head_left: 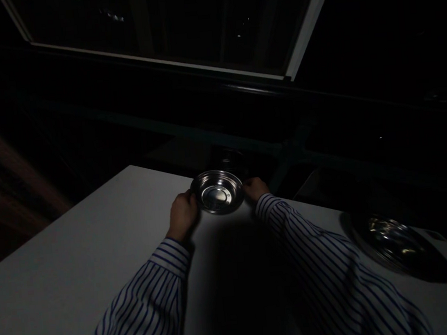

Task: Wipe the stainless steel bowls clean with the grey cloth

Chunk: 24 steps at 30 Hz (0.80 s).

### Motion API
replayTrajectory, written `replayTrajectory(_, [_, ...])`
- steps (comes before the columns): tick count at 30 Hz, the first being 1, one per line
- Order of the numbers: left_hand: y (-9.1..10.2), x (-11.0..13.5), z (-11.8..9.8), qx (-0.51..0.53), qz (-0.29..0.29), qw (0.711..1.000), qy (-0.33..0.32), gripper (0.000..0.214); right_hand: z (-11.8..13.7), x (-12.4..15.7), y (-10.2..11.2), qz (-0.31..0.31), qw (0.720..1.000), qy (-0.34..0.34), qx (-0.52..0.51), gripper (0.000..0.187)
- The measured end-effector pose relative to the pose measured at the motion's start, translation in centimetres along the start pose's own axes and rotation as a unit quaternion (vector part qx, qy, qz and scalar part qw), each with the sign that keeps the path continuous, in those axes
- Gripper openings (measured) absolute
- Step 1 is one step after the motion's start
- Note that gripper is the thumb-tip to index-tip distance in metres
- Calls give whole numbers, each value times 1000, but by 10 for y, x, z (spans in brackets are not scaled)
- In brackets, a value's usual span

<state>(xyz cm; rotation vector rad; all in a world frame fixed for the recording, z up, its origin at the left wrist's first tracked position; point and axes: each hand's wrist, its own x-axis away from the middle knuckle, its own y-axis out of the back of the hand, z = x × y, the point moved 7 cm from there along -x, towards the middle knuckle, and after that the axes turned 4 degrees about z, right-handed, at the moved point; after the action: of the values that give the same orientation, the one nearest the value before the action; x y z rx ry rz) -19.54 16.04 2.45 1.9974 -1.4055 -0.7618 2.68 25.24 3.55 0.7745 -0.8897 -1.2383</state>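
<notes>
A shiny round metal bowl (217,193) is at the far edge of the white table, its open side facing up. My left hand (183,212) is closed on its left rim. On the opposite side, my right hand (255,188) grips the right rim, fingers partly lost in shadow. In the dim light I cannot tell whether the bowl rests on the table or is held just above it. Both forearms reach forward in striped sleeves.
The white table (98,251) spreads out under my arms, with a dark shadow in front of me. Another shiny round metal vessel (400,246) lies at the right. A window (164,26) with a pale frame stands beyond. Patterned cloth (4,171) hangs at the left.
</notes>
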Motion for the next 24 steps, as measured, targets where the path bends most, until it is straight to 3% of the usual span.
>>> replayTrajectory(8, [-1, 1, -6, -31, -4, 999, -30, 42, -6, -5, -1, -10, 999, -21, -37, 25])
replayTrajectory(24, [1, 4, -8, -23, -5, 999, -30, 44, -5, -4, 3, -20, 997, -33, -63, 24])
